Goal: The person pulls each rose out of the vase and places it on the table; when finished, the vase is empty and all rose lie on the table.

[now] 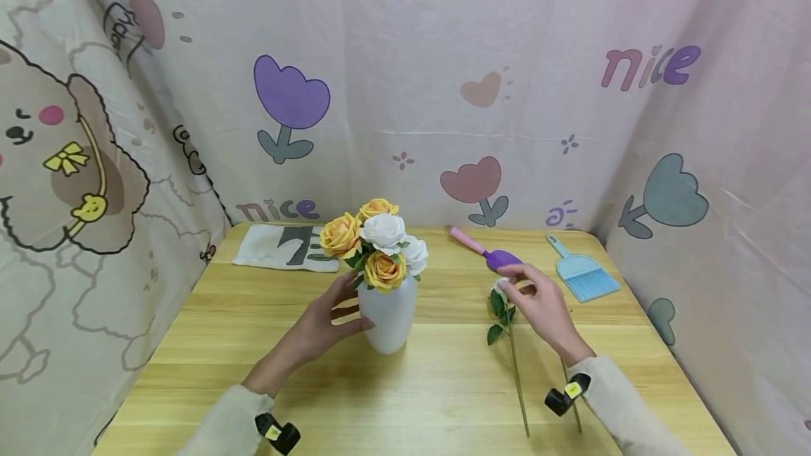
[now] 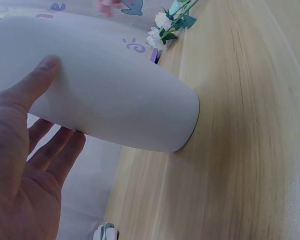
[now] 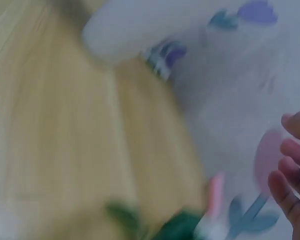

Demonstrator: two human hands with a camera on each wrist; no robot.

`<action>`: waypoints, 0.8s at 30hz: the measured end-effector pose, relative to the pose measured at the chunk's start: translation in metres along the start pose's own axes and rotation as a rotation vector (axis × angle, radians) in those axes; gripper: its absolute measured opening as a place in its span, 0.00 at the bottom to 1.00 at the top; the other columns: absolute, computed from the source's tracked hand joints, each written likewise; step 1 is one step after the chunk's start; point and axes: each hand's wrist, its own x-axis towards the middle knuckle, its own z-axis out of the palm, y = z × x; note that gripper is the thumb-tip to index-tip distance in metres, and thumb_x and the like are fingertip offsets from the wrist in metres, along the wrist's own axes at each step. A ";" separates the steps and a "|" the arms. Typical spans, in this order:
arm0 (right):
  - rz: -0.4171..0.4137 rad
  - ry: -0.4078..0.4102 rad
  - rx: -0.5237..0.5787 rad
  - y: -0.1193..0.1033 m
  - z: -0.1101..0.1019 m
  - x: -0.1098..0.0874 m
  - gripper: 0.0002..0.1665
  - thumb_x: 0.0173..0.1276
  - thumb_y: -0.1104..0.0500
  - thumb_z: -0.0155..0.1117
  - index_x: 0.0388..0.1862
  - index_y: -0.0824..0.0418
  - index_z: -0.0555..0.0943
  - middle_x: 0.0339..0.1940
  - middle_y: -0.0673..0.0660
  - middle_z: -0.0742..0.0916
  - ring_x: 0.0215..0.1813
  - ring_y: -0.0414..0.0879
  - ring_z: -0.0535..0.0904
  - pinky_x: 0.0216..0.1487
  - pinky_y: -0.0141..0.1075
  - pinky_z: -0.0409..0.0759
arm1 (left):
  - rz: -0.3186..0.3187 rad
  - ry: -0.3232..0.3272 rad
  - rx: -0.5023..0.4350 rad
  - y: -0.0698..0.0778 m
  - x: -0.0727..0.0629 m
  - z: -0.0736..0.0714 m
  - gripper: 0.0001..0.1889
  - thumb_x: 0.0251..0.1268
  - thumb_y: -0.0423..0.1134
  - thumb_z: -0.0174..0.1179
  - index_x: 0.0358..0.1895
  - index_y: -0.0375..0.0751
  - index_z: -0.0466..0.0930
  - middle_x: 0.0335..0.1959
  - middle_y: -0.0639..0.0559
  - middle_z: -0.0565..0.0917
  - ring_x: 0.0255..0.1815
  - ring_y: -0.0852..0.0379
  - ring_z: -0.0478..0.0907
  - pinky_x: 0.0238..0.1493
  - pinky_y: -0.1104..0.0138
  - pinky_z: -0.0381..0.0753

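Note:
A white vase point(image 1: 389, 319) stands on the table, filled with yellow roses point(image 1: 341, 234) and white roses point(image 1: 383, 232). My left hand point(image 1: 319, 326) holds its side, thumb on the near face and fingers round the back; the left wrist view shows the thumb pressed against the smooth wall. To the right lies a single white rose point(image 1: 500, 289) with green leaves and a long stem. Over its bloom hovers my right hand point(image 1: 538, 305), thumb and fingers apart in the right wrist view point(image 3: 295, 165). A second stem point(image 1: 572, 396) shows partly from under the right wrist.
A purple scoop with a pink handle point(image 1: 500, 259) and a light blue dustpan with brush point(image 1: 586, 276) lie at the back right. A folded white and grey cloth point(image 1: 275, 246) lies at the back left. Printed curtains point(image 1: 405, 90) enclose the table's back and sides.

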 end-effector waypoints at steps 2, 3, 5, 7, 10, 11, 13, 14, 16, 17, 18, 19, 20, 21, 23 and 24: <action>-0.042 -0.018 0.077 -0.021 0.001 0.005 0.15 0.80 0.56 0.72 0.61 0.56 0.87 0.52 0.55 0.90 0.50 0.39 0.85 0.52 0.26 0.87 | 0.003 -0.001 -0.002 0.000 -0.001 -0.001 0.49 0.72 0.47 0.74 0.89 0.53 0.53 0.87 0.37 0.63 0.82 0.29 0.69 0.75 0.35 0.79; -0.061 -0.032 0.116 -0.032 0.003 0.008 0.15 0.80 0.56 0.72 0.61 0.56 0.86 0.54 0.55 0.90 0.51 0.40 0.85 0.54 0.26 0.87 | 0.005 -0.001 -0.003 0.000 -0.001 -0.001 0.49 0.72 0.46 0.74 0.89 0.53 0.53 0.87 0.37 0.63 0.82 0.29 0.69 0.75 0.35 0.79; -0.098 -0.067 0.191 -0.052 0.009 0.013 0.15 0.80 0.57 0.71 0.62 0.55 0.85 0.58 0.55 0.90 0.55 0.43 0.86 0.57 0.27 0.87 | 0.008 0.000 0.001 0.000 -0.001 -0.001 0.49 0.73 0.47 0.74 0.89 0.54 0.53 0.87 0.38 0.62 0.82 0.29 0.69 0.75 0.35 0.79; -0.139 -0.114 0.248 -0.067 0.018 0.017 0.17 0.80 0.59 0.71 0.65 0.56 0.83 0.68 0.54 0.87 0.60 0.46 0.86 0.59 0.29 0.87 | 0.011 0.003 0.000 -0.001 -0.001 -0.001 0.49 0.73 0.46 0.74 0.89 0.54 0.53 0.88 0.38 0.62 0.82 0.29 0.68 0.75 0.36 0.79; -0.176 -0.183 0.291 -0.086 0.034 0.025 0.22 0.80 0.59 0.71 0.69 0.55 0.80 0.76 0.53 0.83 0.67 0.52 0.84 0.63 0.33 0.88 | 0.012 0.007 -0.001 -0.001 -0.001 -0.001 0.49 0.72 0.46 0.75 0.89 0.54 0.54 0.88 0.39 0.61 0.82 0.29 0.68 0.75 0.36 0.79; -0.181 -0.207 0.302 -0.091 0.040 0.027 0.24 0.80 0.59 0.71 0.71 0.55 0.80 0.77 0.53 0.82 0.68 0.54 0.84 0.63 0.35 0.88 | 0.012 0.007 0.000 -0.002 -0.001 -0.001 0.49 0.72 0.46 0.75 0.89 0.54 0.54 0.88 0.38 0.62 0.82 0.29 0.68 0.75 0.36 0.79; -0.182 -0.247 0.311 -0.100 0.050 0.031 0.26 0.79 0.58 0.72 0.73 0.53 0.79 0.76 0.53 0.82 0.71 0.55 0.82 0.66 0.41 0.89 | 0.011 0.006 0.002 -0.002 -0.001 0.000 0.49 0.72 0.46 0.75 0.89 0.54 0.53 0.88 0.38 0.62 0.82 0.29 0.68 0.75 0.37 0.80; -0.183 -0.267 0.317 -0.104 0.055 0.033 0.28 0.79 0.57 0.72 0.74 0.52 0.79 0.74 0.53 0.83 0.72 0.56 0.81 0.69 0.44 0.88 | 0.010 0.006 0.005 -0.003 -0.001 0.000 0.49 0.72 0.46 0.75 0.89 0.54 0.53 0.88 0.38 0.62 0.82 0.29 0.69 0.75 0.37 0.80; -0.187 -0.295 0.318 -0.110 0.063 0.035 0.29 0.78 0.55 0.73 0.75 0.51 0.79 0.72 0.52 0.84 0.74 0.54 0.79 0.72 0.51 0.86 | 0.006 0.009 0.007 -0.003 -0.001 0.001 0.49 0.72 0.46 0.75 0.89 0.55 0.53 0.87 0.38 0.63 0.82 0.29 0.69 0.74 0.37 0.81; -0.191 -0.305 0.321 -0.112 0.067 0.036 0.29 0.78 0.55 0.74 0.75 0.51 0.79 0.72 0.51 0.84 0.75 0.53 0.79 0.73 0.53 0.85 | 0.004 0.009 0.005 -0.003 -0.001 0.001 0.49 0.72 0.46 0.75 0.89 0.57 0.54 0.87 0.38 0.63 0.82 0.29 0.69 0.74 0.37 0.81; -0.197 -0.309 0.319 -0.115 0.070 0.037 0.29 0.78 0.54 0.74 0.75 0.50 0.79 0.72 0.51 0.84 0.76 0.51 0.78 0.75 0.55 0.84 | 0.007 0.008 0.007 -0.003 -0.001 0.001 0.49 0.72 0.46 0.75 0.89 0.57 0.53 0.87 0.38 0.63 0.82 0.29 0.69 0.74 0.37 0.80; -0.199 -0.312 0.320 -0.117 0.073 0.038 0.29 0.77 0.54 0.74 0.75 0.50 0.79 0.73 0.50 0.83 0.76 0.50 0.77 0.76 0.56 0.82 | 0.005 0.009 0.005 -0.002 -0.001 0.001 0.49 0.72 0.45 0.75 0.89 0.58 0.54 0.87 0.39 0.64 0.82 0.29 0.69 0.74 0.36 0.80; -0.201 -0.311 0.322 -0.119 0.075 0.039 0.29 0.77 0.54 0.74 0.75 0.51 0.79 0.74 0.50 0.83 0.77 0.50 0.77 0.76 0.56 0.82 | 0.004 0.010 0.005 -0.002 -0.001 0.001 0.49 0.72 0.45 0.75 0.89 0.59 0.54 0.87 0.39 0.65 0.82 0.29 0.70 0.74 0.36 0.80; -0.197 -0.309 0.329 -0.121 0.076 0.040 0.29 0.78 0.55 0.74 0.75 0.52 0.79 0.74 0.51 0.83 0.77 0.50 0.76 0.77 0.57 0.81 | 0.002 0.012 0.002 -0.001 -0.001 0.002 0.49 0.71 0.45 0.75 0.88 0.60 0.54 0.86 0.40 0.65 0.81 0.30 0.70 0.74 0.35 0.80; -0.180 -0.314 0.368 -0.124 0.079 0.043 0.28 0.79 0.57 0.71 0.75 0.55 0.79 0.75 0.54 0.82 0.78 0.53 0.75 0.78 0.57 0.79 | 0.008 0.010 0.007 0.000 -0.001 0.001 0.49 0.71 0.46 0.75 0.88 0.61 0.54 0.86 0.40 0.65 0.81 0.30 0.70 0.74 0.35 0.80; -0.165 -0.318 0.388 -0.126 0.079 0.044 0.28 0.79 0.59 0.70 0.75 0.57 0.78 0.75 0.55 0.82 0.79 0.54 0.74 0.78 0.57 0.79 | 0.010 0.010 0.009 0.000 -0.001 0.001 0.49 0.71 0.46 0.75 0.88 0.61 0.54 0.86 0.40 0.66 0.81 0.30 0.70 0.74 0.35 0.80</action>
